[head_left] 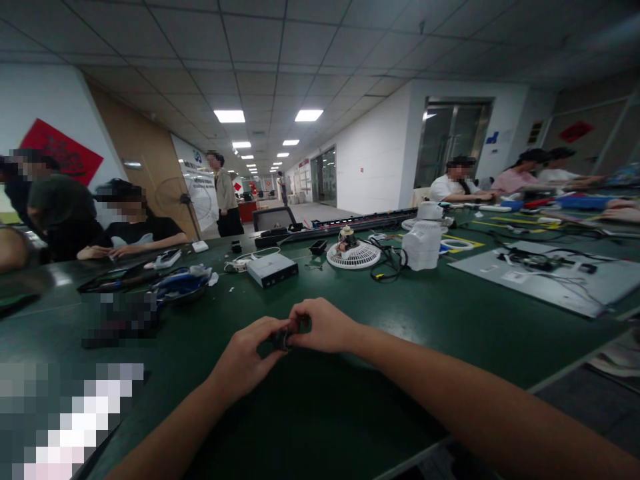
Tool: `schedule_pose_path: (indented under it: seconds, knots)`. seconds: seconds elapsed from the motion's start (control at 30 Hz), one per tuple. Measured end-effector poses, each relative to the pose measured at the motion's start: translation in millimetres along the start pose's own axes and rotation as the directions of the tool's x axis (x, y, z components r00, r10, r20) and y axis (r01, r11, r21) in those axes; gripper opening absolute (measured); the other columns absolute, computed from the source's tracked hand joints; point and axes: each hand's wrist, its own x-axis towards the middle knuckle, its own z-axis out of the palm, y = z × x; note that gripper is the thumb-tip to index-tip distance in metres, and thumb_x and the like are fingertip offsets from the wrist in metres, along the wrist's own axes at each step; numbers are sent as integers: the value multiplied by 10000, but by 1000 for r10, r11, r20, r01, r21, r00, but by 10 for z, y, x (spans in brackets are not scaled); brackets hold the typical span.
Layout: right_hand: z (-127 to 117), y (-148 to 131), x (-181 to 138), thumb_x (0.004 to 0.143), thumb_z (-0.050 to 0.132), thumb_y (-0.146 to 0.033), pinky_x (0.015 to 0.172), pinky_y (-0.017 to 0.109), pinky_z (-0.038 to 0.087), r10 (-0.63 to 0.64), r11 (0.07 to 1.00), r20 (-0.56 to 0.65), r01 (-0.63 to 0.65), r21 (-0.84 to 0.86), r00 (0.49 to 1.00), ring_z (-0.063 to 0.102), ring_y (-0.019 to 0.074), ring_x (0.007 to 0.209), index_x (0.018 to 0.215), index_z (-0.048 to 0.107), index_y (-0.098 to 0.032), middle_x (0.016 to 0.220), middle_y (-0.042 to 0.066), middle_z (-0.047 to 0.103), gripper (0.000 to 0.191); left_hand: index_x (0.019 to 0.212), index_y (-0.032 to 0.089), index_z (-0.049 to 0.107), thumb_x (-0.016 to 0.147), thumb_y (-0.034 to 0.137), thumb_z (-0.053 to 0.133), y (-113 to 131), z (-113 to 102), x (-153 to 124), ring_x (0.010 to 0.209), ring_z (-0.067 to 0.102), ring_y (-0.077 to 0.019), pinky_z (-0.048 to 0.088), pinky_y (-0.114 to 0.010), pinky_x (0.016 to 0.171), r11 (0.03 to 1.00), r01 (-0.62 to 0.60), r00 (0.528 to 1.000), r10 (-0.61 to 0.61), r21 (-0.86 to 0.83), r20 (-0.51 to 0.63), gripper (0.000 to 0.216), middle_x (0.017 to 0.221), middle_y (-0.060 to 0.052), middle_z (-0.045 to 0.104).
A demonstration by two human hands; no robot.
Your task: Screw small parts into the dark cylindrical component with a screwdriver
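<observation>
My left hand (247, 357) and my right hand (323, 327) meet over the dark green table (350, 413), near its front edge. Both are closed around a small dark part (281, 340) held between their fingertips. The part is mostly hidden by the fingers, and I cannot make out what it is. Both forearms reach in from the bottom of the view.
Beyond my hands lie a grey box-shaped drive (273, 269), a white fan grille with a motor (353, 253), a white fan body (423, 243), black cables and a grey panel (555, 277). People sit at the left and far right of the table; another stands further back.
</observation>
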Motion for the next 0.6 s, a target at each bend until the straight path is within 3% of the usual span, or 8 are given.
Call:
schedule_pose_path:
  seconds: [0.23, 0.37, 0.5, 0.6]
  knots:
    - [76, -24, -2, 720, 765, -281, 563, 218, 379, 88, 989, -33, -84, 124, 996, 581, 113, 639, 800, 676, -164, 736, -9, 668, 167, 1200, 237, 616, 802, 114, 670, 12, -3, 6, 974, 668, -182, 548, -317, 862, 1000, -7, 999, 7, 2, -32, 420, 1095, -32, 700]
    - [93, -60, -3, 742, 737, -287, 546, 235, 361, 108, 993, -73, -105, 51, 991, 526, 115, 604, 862, 673, -170, 701, -12, 608, 179, 1194, 229, 621, 809, 130, 652, 23, 0, 15, 974, 667, -188, 553, -320, 850, 1000, -7, 998, 8, 17, -63, 399, 1101, -43, 696]
    - [50, -18, 19, 793, 617, -120, 767, 315, 465, 20, 998, -228, -33, -54, 973, 572, 183, 859, 1047, 623, -145, 922, 61, 614, 256, 1185, 209, 624, 822, 169, 630, -20, 3, 30, 984, 663, -203, 547, -351, 869, 995, 53, 986, -39, 82, -165, 366, 1114, -61, 686]
    - [-62, 77, 41, 890, 476, -57, 951, 383, 436, -93, 993, -299, 68, -95, 950, 538, 203, 1045, 1111, 623, -151, 1056, 98, 584, 282, 1209, 198, 617, 815, 211, 633, -85, -14, 32, 933, 672, -212, 556, -365, 839, 982, 130, 974, -101, 139, -202, 394, 1079, -64, 695]
